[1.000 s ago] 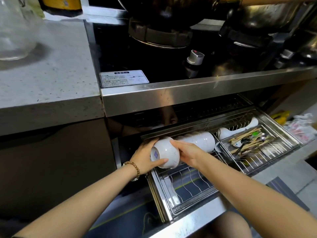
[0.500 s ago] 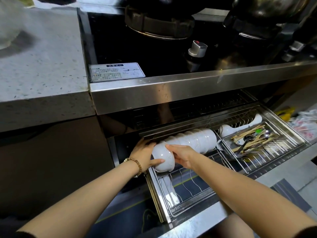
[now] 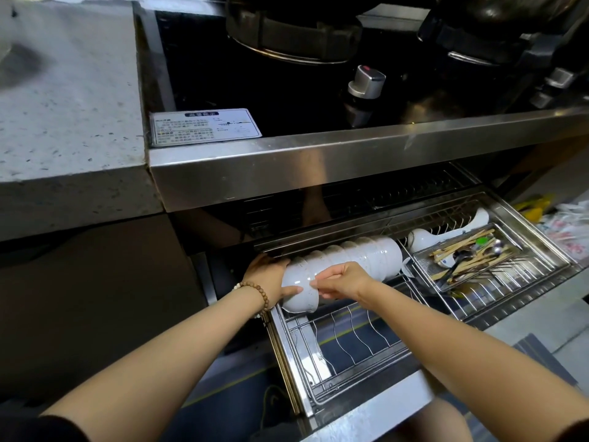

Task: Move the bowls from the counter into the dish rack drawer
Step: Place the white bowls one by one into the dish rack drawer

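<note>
A white bowl lies on its side at the left end of a row of nested white bowls in the open dish rack drawer. My left hand cups the bowl's left side, thumb under it. My right hand pinches the same bowl from the right. The bowl touches the row behind it. The grey stone counter shows no bowls in the part that is visible.
A steel cutlery basket with chopsticks and spoons, plus a white ladle, fills the drawer's right half. Bare wire dividers lie in front of the bowls. The stove's steel edge overhangs the drawer; a knob stands above.
Both hands have lowered the bowl and pushed it back against the row of bowls, its foot now turned toward the left. The view has tilted down a little.
</note>
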Demonstrator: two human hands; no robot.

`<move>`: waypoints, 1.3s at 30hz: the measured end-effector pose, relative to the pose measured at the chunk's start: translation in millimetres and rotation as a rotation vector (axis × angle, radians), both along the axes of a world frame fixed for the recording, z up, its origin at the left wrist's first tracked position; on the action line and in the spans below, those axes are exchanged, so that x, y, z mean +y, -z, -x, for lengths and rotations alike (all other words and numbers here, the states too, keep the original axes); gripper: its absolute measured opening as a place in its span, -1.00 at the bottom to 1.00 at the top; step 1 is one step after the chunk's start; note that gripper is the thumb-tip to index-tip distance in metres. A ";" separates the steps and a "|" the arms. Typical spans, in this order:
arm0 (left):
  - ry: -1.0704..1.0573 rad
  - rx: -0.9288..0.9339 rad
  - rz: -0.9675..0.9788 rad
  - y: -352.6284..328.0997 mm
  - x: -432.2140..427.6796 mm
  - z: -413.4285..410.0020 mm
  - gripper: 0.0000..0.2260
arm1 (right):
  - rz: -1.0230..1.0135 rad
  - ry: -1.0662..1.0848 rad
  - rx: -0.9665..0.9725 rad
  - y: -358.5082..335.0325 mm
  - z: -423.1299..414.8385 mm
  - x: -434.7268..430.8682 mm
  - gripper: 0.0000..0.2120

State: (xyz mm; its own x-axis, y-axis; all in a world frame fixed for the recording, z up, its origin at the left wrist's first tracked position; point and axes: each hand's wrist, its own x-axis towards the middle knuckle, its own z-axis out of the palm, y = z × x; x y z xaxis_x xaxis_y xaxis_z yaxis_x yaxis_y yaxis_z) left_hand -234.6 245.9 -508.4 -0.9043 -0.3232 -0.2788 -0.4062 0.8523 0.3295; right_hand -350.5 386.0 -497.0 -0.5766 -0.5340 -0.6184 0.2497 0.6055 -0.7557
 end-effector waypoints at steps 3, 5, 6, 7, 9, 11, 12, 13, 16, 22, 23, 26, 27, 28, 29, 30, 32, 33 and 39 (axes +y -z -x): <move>0.011 -0.012 0.014 -0.2 -1.6 1.5 -0.45 | -0.013 0.021 0.031 2.9 -1.0 -0.2 -0.90; 0.009 -0.018 0.033 0.5 -1.5 2.8 -0.44 | -0.016 0.053 0.053 5.6 -1.7 -1.8 -0.84; 0.001 -0.016 0.047 1.0 -0.6 3.2 -0.42 | -0.018 0.071 0.067 6.8 -2.1 -3.0 -0.81; -0.012 -0.009 0.057 1.4 0.5 3.1 -0.40 | -0.019 0.089 0.084 7.9 -2.4 -4.3 -0.78; -0.043 0.030 0.059 2.8 2.3 2.2 -0.39 | -0.024 0.108 0.123 9.2 -3.0 -6.8 -0.74; -0.059 0.085 0.047 3.8 3.1 0.8 -0.41 | -0.036 0.103 0.151 8.0 -3.0 -7.8 -0.74; -0.060 0.105 0.038 4.0 3.1 0.2 -0.41 | -0.038 0.101 0.154 6.8 -2.5 -7.5 -0.74; -0.059 0.118 0.028 3.9 2.7 -0.4 -0.41 | -0.035 0.100 0.152 5.4 -1.1 -6.5 -0.75; -0.068 0.125 -0.023 4.3 1.1 -2.4 -0.41 | -0.031 0.095 0.140 1.3 4.3 -0.6 -0.77; -0.027 0.090 -0.041 1.7 1.4 -8.1 -0.49 | -0.053 0.029 0.132 -4.2 3.7 3.5 -0.80; -0.015 0.095 -0.032 0.9 1.6 -9.7 -0.51 | -0.056 0.016 0.138 -5.7 3.2 3.8 -0.81; 0.021 0.083 0.014 -0.5 3.5 -16.6 -0.51 | -0.077 -0.023 0.171 -11.6 0.9 6.5 -0.83; 0.028 0.070 0.023 -1.3 4.3 -18.9 -0.49 | -0.082 -0.033 0.182 -14.3 0.1 7.9 -0.83; 0.032 0.055 0.027 -2.3 5.0 -20.6 -0.47 | -0.082 -0.045 0.189 -17.6 -0.7 9.5 -0.84; 0.033 0.042 0.030 -4.2 6.0 -22.3 -0.46 | -0.074 -0.058 0.192 -21.9 -1.6 11.3 -0.85; 0.031 0.032 0.027 -6.4 6.9 -23.6 -0.45 | -0.058 -0.072 0.190 -26.9 -3.1 13.6 -0.86; 0.017 0.028 -0.001 -12.1 9.5 -27.2 -0.46 | -0.016 -0.100 0.182 -38.7 -7.9 19.6 -0.87; 0.000 0.037 -0.027 -15.3 10.6 -29.2 -0.48 | 0.004 -0.111 0.184 -44.9 -10.9 23.2 -0.88; -0.057 0.117 -0.195 -47.0 15.4 -42.3 -0.40 | 0.051 -0.143 0.373 -84.8 -24.1 48.5 -0.73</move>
State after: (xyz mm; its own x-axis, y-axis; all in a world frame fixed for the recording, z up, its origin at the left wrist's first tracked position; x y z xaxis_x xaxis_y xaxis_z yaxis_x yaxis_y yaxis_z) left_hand -192.3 261.3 -461.4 -0.9160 -0.3247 -0.2354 -0.4011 0.7446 0.5335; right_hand -326.4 434.5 -412.1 -0.6742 -0.6499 -0.3509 -0.1317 0.5733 -0.8087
